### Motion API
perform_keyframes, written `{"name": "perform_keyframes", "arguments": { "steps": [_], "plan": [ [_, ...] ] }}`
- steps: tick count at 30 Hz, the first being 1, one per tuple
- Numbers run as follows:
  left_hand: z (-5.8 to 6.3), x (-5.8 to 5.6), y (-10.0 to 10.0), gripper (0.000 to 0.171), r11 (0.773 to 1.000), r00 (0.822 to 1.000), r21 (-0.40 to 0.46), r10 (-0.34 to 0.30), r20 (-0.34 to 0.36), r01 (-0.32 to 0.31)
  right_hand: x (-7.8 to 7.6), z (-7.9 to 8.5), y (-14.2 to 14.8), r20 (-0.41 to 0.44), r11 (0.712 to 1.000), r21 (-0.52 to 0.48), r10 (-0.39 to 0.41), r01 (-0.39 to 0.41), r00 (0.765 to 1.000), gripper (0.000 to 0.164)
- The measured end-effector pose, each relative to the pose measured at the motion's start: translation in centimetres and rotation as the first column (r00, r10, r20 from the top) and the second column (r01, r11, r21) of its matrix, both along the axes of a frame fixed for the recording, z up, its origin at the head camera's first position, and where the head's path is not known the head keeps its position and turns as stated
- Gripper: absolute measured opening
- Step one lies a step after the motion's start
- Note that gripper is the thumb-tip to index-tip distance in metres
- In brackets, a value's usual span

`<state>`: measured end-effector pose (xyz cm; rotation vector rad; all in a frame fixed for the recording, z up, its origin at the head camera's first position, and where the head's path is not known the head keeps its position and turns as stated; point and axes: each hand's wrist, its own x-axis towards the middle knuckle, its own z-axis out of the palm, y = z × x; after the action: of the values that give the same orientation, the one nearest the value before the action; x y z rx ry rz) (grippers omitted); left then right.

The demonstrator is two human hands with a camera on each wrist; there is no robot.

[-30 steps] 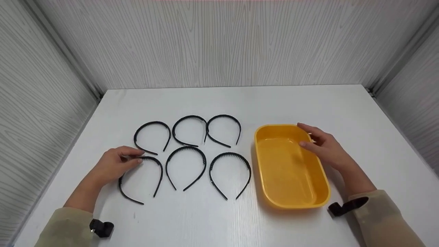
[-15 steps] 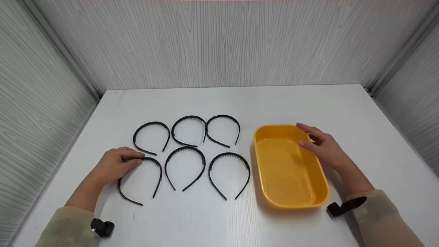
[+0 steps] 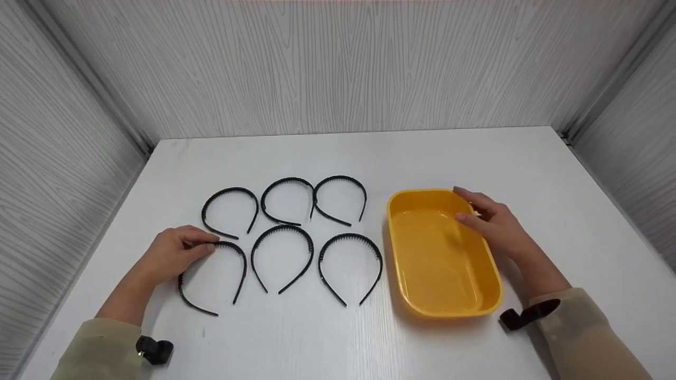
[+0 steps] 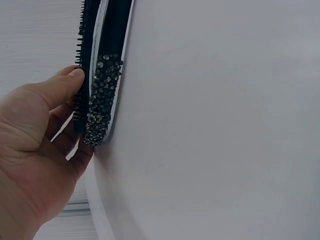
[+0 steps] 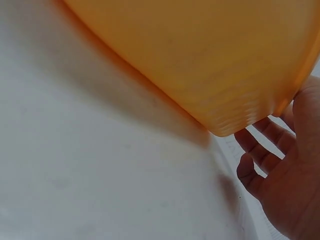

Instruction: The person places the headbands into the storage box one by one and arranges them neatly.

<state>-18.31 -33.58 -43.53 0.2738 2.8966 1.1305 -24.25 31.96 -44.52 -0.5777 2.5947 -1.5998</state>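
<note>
At the left of the head view, my left hand (image 3: pixel 171 256) pinches the top of a black toothed headband (image 3: pixel 244 266) between thumb and fingers; its open ends point toward me. The left wrist view shows dark faceted studs (image 4: pixel 102 97) on a headband beside the thumb, with comb teeth along the near edge. To the right, my right hand (image 3: pixel 496 227) grips the rim of a yellow plastic tray (image 3: pixel 438 258), thumb inside and fingers outside. The tray is bare inside. In the right wrist view the fingers lie at its outer corner.
Two more headbands, a middle one (image 3: pixel 311 253) and a right one (image 3: pixel 380 264), lie in the front row. Behind them lie a left headband (image 3: pixel 232 189), a middle one (image 3: pixel 285 179) and a right one (image 3: pixel 340 177), the last two touching. Grained panels (image 3: pixel 338 63) enclose the white table (image 3: pixel 338 343).
The whole head view has shifted slightly, so everything appears a little farther left. Both hands keep their holds on the headband and the tray.
</note>
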Motion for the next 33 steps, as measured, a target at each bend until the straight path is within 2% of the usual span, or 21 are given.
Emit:
{"name": "perform_keyframes", "arguments": {
  "steps": [5, 11, 19, 28, 33],
  "plan": [
    [0.4, 0.0, -0.2, 0.021, 1.000, 1.000, 0.003, 0.003, 0.016, -0.003, -0.1, 0.1, -0.1, 0.000, 1.000, -0.014, 0.001, -0.001, 1.000, 0.058],
    [1.2, 0.1, -0.2, 0.021, 0.999, 0.999, -0.035, 0.009, 0.036, -0.008, -0.2, 0.1, 0.1, -0.010, 1.000, -0.018, 0.006, -0.006, 1.000, 0.058],
    [2.0, 0.5, 0.0, 0.021, 0.999, 0.999, -0.041, -0.012, 0.029, 0.014, -0.2, 0.1, -0.1, -0.018, 1.000, -0.001, 0.007, -0.007, 1.000, 0.057],
    [3.1, 1.0, 0.7, 0.018, 0.998, 0.999, -0.045, -0.047, 0.001, 0.047, 0.1, 0.5, -0.1, 0.029, 1.000, 0.002, 0.007, -0.007, 1.000, 0.059],
    [4.1, 1.1, 1.5, 0.018, 0.996, 0.997, -0.049, -0.071, -0.017, 0.070, 0.4, 0.7, 0.4, 0.057, 1.000, -0.008, 0.026, -0.025, 0.998, 0.059]
  ]
}}
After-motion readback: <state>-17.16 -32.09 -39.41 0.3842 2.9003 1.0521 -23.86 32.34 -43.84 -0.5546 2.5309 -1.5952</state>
